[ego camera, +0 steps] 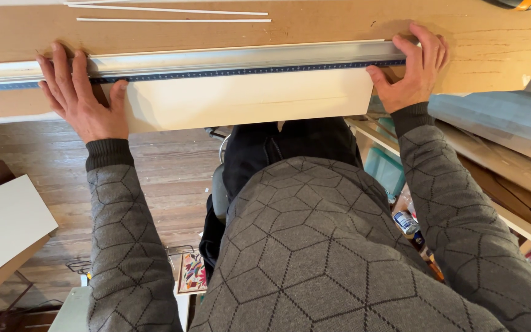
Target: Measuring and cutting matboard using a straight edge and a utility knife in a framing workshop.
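Head view: hands pressing a long metal ruler (216, 63) flat across a white sheet (247, 98) on the brown tabletop (493, 43). Left hand (81, 98) spread wide, fingers (62, 71) draped over the ruler's left stretch, thumb on the sheet just below. Right hand (413, 71) at the ruler's right end, fingers curled over the end, thumb against the sheet's right edge; nothing clutched in either, only held down. Ruler running parallel to the near edge of the tabletop, white sheet overhanging that edge toward the lap. Judged from the lie of things: lining-up appears done, no cut visible along the ruler so far. Two thin white strips (173, 15) near the far edge, probably trimmed pieces. Sheet looks stiff, smooth, pale cream, with a faint horizontal line across the middle.
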